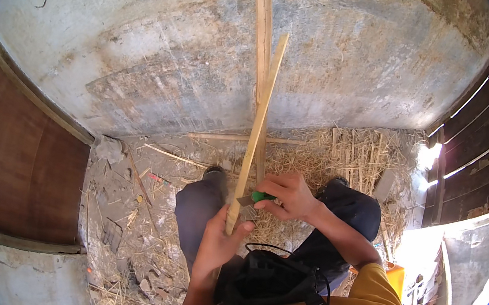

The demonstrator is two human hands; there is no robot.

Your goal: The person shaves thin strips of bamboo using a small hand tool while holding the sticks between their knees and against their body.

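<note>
"What colour would you call that strip (259, 123)?"
"Pale yellow. The knife's handle (260, 197) is bright green, its blade (245, 201) grey."
"The shirt (382, 303) is mustard yellow, isn't it?"
"Yes, with black script. The trousers (358, 218) are dark navy, the bag (267, 282) black."
"The wall (179, 39) looks blotchy: whitish grey, streaked brown."
"And the straw (302, 160) is golden, the panel (22, 154) reddish brown."

- I see a dusty floor (107, 179) with loose straw (289, 161) strewn over it, thickest on the right near the wall (353, 74).
- At left, I make out a grey stone (110, 150).
- A long stick (222, 137) lies near the wall's foot.
- I spot a small red scrap (159, 178), too small to identify.
- Brown flakes (154, 285) litter the lower left.
</note>
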